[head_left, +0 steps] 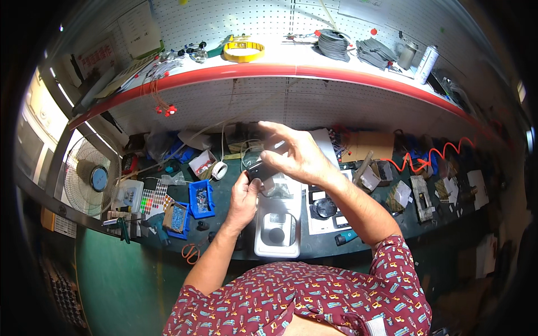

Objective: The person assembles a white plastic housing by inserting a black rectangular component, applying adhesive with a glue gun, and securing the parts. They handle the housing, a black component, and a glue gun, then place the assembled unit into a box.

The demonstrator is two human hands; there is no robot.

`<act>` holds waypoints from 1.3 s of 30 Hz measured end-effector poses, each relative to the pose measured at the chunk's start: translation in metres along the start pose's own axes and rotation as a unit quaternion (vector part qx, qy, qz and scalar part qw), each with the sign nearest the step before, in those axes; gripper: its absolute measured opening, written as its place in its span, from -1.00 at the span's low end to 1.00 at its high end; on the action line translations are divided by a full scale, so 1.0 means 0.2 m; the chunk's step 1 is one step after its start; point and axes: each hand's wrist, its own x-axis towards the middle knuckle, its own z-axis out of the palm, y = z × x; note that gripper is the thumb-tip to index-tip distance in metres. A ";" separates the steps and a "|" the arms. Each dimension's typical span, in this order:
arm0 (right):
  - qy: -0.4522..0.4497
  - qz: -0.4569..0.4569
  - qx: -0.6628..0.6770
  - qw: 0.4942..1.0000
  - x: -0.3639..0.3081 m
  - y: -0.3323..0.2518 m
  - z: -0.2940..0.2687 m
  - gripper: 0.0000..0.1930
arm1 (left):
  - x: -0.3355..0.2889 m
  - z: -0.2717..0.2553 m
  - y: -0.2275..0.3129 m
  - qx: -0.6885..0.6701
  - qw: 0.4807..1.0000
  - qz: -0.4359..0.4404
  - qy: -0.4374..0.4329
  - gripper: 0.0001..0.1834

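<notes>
My left hand [244, 200] is closed round a small dark object [260, 170] with a smooth face; its exact kind is too small to make out. Just above and to the right is my right hand [300, 157], its index finger stretched out and its thumb apart from it. The thumb tip lies at the dark object's upper edge; whether it touches cannot be told. Under both hands stands a long white plastic tray [274, 253]. A round dark disc [276, 236] lies in its near part, and a clear plastic bag [273, 189] in its far part.
Blue bins [206, 211] of small parts stand left, near orange-handled scissors [191, 254] and a fan [96, 176]. Right of the tray are a round black part [324, 208] and a teal-and-black tool [346, 238]. A coiled orange hose [431, 159] hangs right; a red-edged shelf [291, 71] spans above.
</notes>
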 end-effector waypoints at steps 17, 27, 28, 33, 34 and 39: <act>0.243 0.107 -0.026 0.964 -0.28 0.57 -0.11 -0.64 | 0.31 -0.37 0.04 0.072 0.996 0.042 0.013 -0.68; 0.222 0.433 0.383 0.785 -0.77 1.20 0.41 -0.71 | 0.07 -0.57 -0.78 -0.089 0.949 -0.303 0.018 -0.74; 0.202 0.437 0.394 0.783 -0.78 1.22 0.44 -0.67 | 0.04 -0.52 -0.84 -0.142 0.936 -0.322 0.001 -0.73; 0.161 0.409 0.485 0.756 -0.73 1.21 0.52 -0.65 | -0.01 -0.22 -0.87 -0.271 0.879 -0.391 -0.046 -0.72; 0.153 0.416 0.480 0.757 -0.72 1.21 0.52 -0.66 | -0.01 -0.20 -0.87 -0.267 0.876 -0.399 -0.055 -0.70; 0.142 0.393 0.546 0.726 -0.71 1.19 0.51 -0.71 | -0.03 -0.17 -0.90 -0.325 0.841 -0.429 -0.057 -0.59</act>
